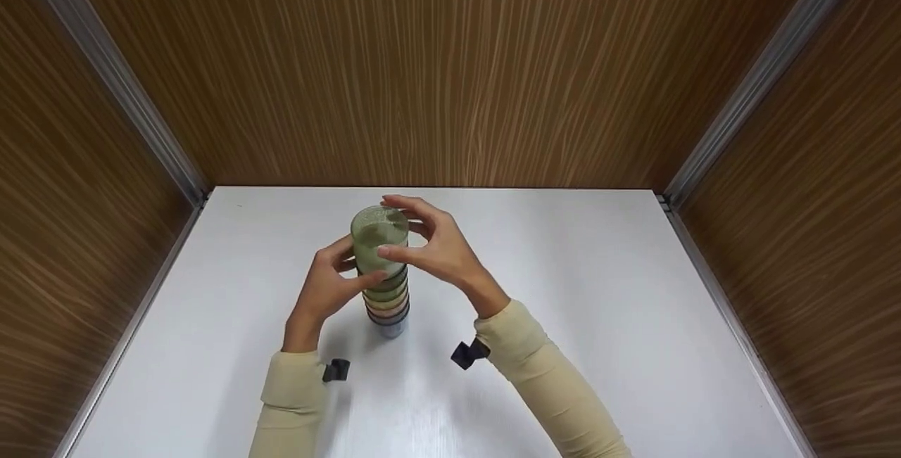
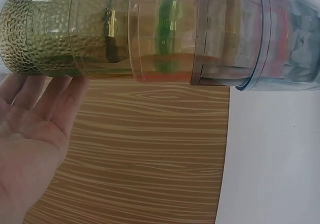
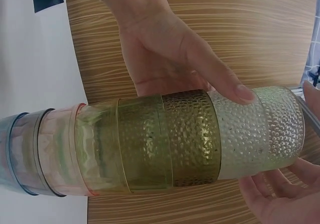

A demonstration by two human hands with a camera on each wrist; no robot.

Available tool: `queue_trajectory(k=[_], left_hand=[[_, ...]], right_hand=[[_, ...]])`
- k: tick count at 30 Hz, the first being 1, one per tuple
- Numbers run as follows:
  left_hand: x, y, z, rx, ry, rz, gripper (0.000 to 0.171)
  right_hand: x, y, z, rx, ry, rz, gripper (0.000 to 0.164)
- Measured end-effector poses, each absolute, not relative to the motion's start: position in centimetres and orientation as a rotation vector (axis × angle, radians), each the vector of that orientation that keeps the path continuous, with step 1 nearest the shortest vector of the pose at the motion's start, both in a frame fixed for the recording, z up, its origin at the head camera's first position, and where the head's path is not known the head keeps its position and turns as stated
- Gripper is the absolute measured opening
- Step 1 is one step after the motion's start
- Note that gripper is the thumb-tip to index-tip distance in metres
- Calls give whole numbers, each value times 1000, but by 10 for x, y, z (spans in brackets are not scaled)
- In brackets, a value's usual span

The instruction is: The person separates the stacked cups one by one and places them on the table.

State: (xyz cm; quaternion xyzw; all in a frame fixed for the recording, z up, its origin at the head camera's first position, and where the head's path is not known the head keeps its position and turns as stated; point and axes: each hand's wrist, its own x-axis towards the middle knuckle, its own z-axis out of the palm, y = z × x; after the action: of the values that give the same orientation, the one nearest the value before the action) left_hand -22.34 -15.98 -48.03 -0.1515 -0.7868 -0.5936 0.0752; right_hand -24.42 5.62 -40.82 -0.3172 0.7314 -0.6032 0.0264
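A tall stack of nested, see-through plastic cups (image 1: 386,295) stands upright on the white table, in blue, grey, pink, yellow and green tints. Textured and pale green, the top cup (image 3: 237,136) has its mouth facing up. With thumb in front and fingers behind, my left hand (image 1: 327,289) holds the stack just below the top cup. My right hand (image 1: 438,245) grips the top cup from the right, thumb on the near side and fingers behind the rim. In the left wrist view, the fingers (image 2: 62,102) of the left hand touch the stack's side.
The white tabletop (image 1: 584,303) spreads around the stack. Wood-grain panels (image 1: 450,71) rise at the back and on both sides, with metal rails (image 1: 127,71) along the corners. Black clips (image 1: 470,354) hang at both sleeve cuffs.
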Motion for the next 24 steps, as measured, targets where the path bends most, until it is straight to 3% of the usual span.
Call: queue_trajectory(k=[24], left_hand=[[-219, -161, -481, -461, -2361, -1766, 67]], right_hand=[[-242, 52, -398, -940, 2337, -1895, 66]])
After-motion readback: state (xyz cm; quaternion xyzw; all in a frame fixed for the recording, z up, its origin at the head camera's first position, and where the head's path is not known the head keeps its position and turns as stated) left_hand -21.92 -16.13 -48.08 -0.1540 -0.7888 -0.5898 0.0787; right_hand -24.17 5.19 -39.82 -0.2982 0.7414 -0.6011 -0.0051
